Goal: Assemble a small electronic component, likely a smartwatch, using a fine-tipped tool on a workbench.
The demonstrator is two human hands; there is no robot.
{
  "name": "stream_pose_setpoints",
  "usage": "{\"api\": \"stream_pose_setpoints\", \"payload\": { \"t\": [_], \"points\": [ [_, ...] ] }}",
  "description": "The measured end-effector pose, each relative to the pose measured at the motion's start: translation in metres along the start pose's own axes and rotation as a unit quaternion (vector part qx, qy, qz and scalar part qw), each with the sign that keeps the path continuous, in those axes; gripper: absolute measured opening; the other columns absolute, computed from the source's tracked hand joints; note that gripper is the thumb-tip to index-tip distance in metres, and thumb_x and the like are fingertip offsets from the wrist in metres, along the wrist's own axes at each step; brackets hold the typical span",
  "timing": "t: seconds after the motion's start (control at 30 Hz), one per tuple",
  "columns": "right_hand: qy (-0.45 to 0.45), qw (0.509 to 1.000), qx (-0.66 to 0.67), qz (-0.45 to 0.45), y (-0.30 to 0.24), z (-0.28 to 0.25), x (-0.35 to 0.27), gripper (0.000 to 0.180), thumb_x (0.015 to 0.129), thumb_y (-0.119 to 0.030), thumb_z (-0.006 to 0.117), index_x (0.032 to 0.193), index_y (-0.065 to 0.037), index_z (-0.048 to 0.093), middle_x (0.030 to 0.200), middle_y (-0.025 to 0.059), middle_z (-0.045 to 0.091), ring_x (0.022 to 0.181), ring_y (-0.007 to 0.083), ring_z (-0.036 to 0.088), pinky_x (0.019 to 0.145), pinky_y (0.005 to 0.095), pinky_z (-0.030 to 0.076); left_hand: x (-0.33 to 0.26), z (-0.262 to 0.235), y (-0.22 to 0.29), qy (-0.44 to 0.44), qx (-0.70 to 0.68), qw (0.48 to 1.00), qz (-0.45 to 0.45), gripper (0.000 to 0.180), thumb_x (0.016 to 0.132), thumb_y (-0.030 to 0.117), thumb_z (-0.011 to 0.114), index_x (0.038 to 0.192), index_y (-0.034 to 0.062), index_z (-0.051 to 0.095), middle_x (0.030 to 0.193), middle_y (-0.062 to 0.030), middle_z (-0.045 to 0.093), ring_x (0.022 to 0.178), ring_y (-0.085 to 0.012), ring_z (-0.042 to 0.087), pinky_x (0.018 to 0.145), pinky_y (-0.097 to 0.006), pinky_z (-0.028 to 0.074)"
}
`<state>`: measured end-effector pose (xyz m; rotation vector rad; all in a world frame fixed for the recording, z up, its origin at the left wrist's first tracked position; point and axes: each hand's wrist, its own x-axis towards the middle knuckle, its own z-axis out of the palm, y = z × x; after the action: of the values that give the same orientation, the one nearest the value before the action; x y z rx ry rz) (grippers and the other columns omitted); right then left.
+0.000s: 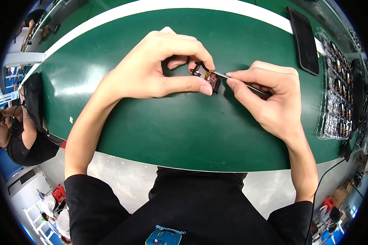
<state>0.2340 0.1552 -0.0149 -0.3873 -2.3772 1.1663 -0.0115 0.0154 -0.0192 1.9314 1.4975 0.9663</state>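
Observation:
Between the thumb and fingers of my left hand point(159, 69) is a small black-framed electronic module point(211, 80), with a silvery part, a yellowish strip and a reddish board showing. It is held a little above the green tabletop point(171, 130). My right hand point(274, 94) pinches a pair of slim metal tweezers point(221, 75), whose tip points left and meets the module near its yellowish strip. Whether the tip grips anything is too small to tell. The fingers of my left hand partly cover the module's edges.
At the right, clear plastic trays point(335, 94) hold several small electronic parts. A black phone point(303, 41) lies at the far right. A black cable point(325, 175) hangs down the right side. Beyond the table's left end, a person in black point(28, 139) sits near a dark mesh bag point(32, 100).

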Motion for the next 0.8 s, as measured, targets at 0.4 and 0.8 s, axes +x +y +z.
{"api": "stream_pose_setpoints", "payload": {
  "t": [0.4, 0.8],
  "points": [
    [0.001, 1.0, -0.005, -0.022, 0.002, 0.003, -0.002, 0.01, 0.087, 0.001, 0.084, 0.096, 0.002, 0.085, 0.065, 0.0066, 0.065, 0.052, 0.0114, 0.055, 0.05, 0.0309, 0.039, 0.0, -0.003, 0.003, -0.013, 0.013, 1.0, -0.015, 0.043, 0.075, 0.021, 0.102, 0.113, 0.0103, 0.085, 0.084, 0.004, 0.07, 0.067, -0.0122, 0.045, 0.082, -0.032, 0.035],
    [0.039, 0.993, 0.1, 0.049, 0.001, -0.011, -0.003, 0.016, 0.099, 0.001, 0.084, 0.114, 0.004, 0.086, 0.086, 0.0035, 0.075, 0.073, 0.002, 0.063, 0.062, 0.0201, 0.045, -0.002, 0.002, 0.001, 0.004, 0.014, 1.0, -0.024, 0.056, 0.07, 0.019, 0.107, 0.12, 0.0101, 0.083, 0.082, 0.0051, 0.068, 0.068, -0.0094, 0.048, 0.085, -0.029, 0.037]
  ]
}}
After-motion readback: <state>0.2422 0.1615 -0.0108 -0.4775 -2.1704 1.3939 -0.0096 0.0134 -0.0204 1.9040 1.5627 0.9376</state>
